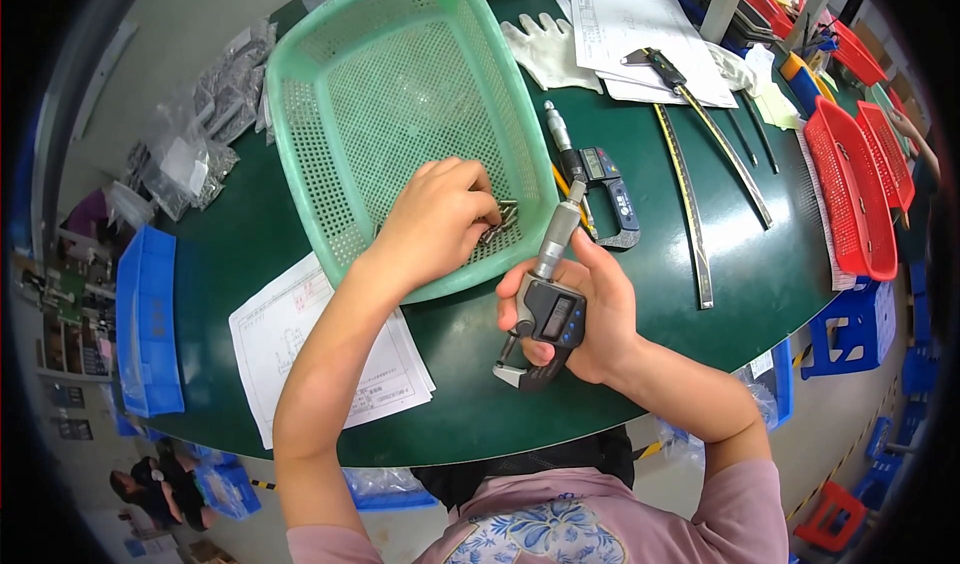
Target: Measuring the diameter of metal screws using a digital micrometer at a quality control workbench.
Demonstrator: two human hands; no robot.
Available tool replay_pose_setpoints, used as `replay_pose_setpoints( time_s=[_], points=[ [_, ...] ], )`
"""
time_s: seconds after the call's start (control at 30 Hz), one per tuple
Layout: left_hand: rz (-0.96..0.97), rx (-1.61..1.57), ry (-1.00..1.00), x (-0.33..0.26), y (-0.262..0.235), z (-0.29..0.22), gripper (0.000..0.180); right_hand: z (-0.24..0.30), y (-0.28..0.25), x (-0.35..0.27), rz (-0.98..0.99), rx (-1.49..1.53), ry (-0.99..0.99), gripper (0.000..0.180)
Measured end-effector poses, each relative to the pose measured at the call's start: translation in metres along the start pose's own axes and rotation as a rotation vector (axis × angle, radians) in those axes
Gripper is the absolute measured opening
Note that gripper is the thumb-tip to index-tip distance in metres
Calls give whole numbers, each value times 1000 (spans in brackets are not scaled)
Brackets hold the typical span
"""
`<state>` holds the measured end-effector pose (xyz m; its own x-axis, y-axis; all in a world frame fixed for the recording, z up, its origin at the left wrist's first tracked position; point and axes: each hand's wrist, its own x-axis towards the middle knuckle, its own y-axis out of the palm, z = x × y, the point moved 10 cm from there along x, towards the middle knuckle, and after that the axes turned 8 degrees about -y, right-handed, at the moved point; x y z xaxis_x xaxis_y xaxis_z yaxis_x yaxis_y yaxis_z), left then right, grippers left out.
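The left hand (pixel 437 214) curls over small metal parts (pixel 499 224) inside the green basket (pixel 390 89); whether it grips any is hidden. The right hand (pixel 605 309) wraps a micrometer (pixel 553 314) near the basket's front-right corner. A light fingertip pinch should separate single parts; steadying the micrometer by its frame seems wise.
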<state>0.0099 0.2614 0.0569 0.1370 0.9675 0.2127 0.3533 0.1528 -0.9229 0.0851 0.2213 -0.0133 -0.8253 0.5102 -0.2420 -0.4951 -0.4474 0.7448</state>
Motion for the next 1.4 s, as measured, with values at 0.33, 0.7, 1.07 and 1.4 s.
replay_pose_setpoints(
  time_s=[0.33, 0.7, 1.07, 1.4],
  points=[
    [-174, -1261, -413, -77, 1, -3, 10, 9, -4, 2, 20, 133, -59, 65],
    [-138, -1582, -547, -113, 42, -13, 12, 6, -2, 2, 0, 107, -53, 61],
    [-113, -1609, -605, -116, 50, -13, 12, 7, -2, 1, -1, 131, -54, 63],
    [-114, -1680, -679, -120, 56, -12, 14, 2, -2, 3, 31, 54, -46, 69]
  ],
)
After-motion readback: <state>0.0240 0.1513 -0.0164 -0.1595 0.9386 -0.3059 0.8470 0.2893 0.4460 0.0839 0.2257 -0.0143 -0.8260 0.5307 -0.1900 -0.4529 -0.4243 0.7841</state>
